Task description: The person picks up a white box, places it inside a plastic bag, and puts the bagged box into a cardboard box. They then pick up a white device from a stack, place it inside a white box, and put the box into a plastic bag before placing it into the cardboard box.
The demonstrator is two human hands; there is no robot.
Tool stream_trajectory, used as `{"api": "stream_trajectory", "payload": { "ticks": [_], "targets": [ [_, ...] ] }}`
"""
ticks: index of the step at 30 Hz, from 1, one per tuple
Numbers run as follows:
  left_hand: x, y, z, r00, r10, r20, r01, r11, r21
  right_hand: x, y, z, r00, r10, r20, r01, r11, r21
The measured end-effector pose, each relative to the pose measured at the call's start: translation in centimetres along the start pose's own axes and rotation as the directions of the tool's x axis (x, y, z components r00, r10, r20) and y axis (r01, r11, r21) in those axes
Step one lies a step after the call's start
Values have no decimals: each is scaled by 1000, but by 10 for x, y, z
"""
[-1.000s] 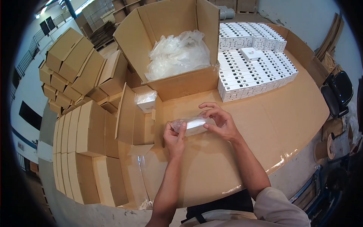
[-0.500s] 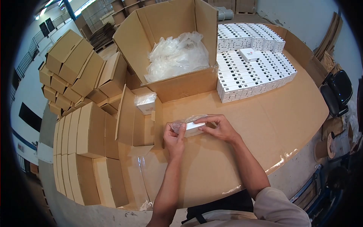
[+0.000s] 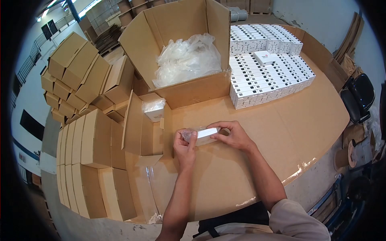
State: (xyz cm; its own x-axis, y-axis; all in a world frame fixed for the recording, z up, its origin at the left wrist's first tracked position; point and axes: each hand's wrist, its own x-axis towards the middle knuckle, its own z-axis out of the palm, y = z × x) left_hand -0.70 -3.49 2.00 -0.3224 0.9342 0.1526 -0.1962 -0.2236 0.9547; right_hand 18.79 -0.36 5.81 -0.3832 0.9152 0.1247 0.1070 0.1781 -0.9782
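A small white box [image 3: 207, 133] in a clear plastic bag is held between both hands above the cardboard-covered table [image 3: 225, 176]. My left hand [image 3: 185, 145] grips the bagged box at its left end, with crumpled plastic between thumb and fingers. At its right end my right hand [image 3: 233, 135] pinches it, index finger along the far edge and thumb on the near side. Left of the hands lies an open long carton [image 3: 155, 138], and one plastic-wrapped white box [image 3: 154, 110] stands at its far end.
A large carton [image 3: 201, 90] of clear plastic bags [image 3: 187, 60] stands behind. Rows of white boxes [image 3: 269, 80] fill the back right, with one loose box [image 3: 264, 58] on top. Brown cartons [image 3: 94, 136] are stacked at left. A black chair [image 3: 358, 98] stands at right.
The plastic over the box now lies flatter, and more of its white top shows. Both hands have barely moved.
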Motion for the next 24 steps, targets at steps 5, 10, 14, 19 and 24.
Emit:
{"api": "stream_trajectory", "payload": {
  "ticks": [5,10,14,19,24],
  "targets": [
    [-2,2,-1,1000,-12,-2,12,999,43,-1,-1,-1,1000,6,3,-6,999,-32],
    [-3,1,-1,999,45,19,-46,998,44,0,3,-2,1000,-21,6,21,999,-44],
    [-6,1,3,990,139,-17,-136,983,124,0,4,-2,1000,-2,-2,2,1000,-4],
    [-7,1,6,967,250,-53,-235,952,197,0,5,-2,1000,-11,-20,10,999,-45],
    [-13,8,8,889,458,-11,-410,805,429,1,8,-3,1000,-5,-30,3,998,-55]
  ]
}}
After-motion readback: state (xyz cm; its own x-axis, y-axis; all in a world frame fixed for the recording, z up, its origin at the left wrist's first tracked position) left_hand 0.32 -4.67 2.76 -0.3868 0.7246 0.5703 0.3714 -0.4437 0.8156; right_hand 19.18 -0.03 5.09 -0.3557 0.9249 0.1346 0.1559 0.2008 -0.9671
